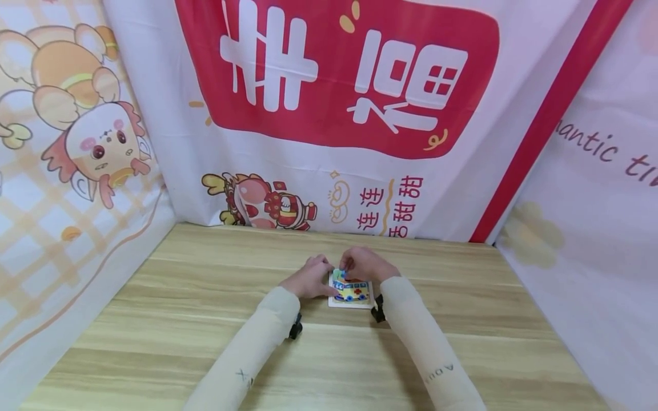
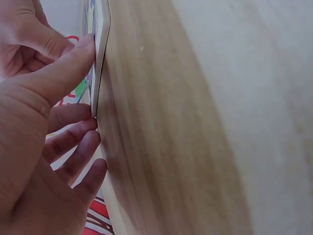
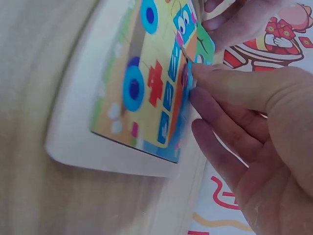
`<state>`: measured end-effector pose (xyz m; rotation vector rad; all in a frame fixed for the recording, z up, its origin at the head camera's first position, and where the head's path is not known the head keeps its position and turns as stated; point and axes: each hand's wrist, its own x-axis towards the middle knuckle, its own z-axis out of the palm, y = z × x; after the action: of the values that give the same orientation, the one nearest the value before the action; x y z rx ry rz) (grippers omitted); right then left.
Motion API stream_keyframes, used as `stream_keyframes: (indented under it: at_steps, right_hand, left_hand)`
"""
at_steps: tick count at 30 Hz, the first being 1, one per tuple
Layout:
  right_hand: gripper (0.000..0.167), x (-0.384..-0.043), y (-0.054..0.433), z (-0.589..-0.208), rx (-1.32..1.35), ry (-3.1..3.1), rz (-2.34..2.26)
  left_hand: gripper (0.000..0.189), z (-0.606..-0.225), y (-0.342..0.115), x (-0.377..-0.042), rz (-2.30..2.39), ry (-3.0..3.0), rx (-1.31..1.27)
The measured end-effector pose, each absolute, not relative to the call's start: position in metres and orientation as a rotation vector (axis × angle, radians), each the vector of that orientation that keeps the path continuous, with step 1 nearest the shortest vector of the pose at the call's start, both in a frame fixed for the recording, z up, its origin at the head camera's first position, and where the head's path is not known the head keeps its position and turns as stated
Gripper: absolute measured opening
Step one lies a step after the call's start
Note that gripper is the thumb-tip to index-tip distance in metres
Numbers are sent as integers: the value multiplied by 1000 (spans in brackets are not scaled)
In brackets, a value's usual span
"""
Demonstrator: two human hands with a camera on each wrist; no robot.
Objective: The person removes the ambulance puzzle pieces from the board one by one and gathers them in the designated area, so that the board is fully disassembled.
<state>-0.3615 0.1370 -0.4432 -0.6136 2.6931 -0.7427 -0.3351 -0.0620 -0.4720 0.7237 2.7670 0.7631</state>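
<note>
A small square picture puzzle (image 1: 352, 305) with a white border lies on the table, showing a yellow ambulance (image 3: 152, 83) with blue wheels and a red cross. My left hand (image 1: 310, 278) is at its left side; the thumb (image 2: 73, 61) rests along the edge and a fingertip touches the far corner. My right hand (image 1: 366, 265) reaches over the far edge and pinches a small green-and-blue puzzle piece (image 3: 204, 45) between thumb and fingers. That piece is tilted above the picture's upper left part. Fingers partly hide it.
The wood-grain table (image 1: 329, 359) spreads around the puzzle. A printed cloth (image 1: 288, 154) with red and white lettering hangs behind its far edge, with patterned cloths at both sides. Black wrist cameras (image 1: 378, 309) sit near the puzzle.
</note>
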Motion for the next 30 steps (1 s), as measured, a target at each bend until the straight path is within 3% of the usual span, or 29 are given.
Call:
stream_keyframes:
  at_steps: [4, 17, 30]
  right_hand:
    - [8, -359, 138, -449, -650, 2723, -800]
    - [9, -361, 138, -459, -799, 2811, -808]
    - [9, -362, 137, -463, -815, 2841, -758]
  left_hand:
    - [65, -472, -63, -335, 759, 2765, 727]
    - [64, -470, -64, -337, 765, 2749, 734]
    - [45, -471, -63, -341, 834, 2778, 696]
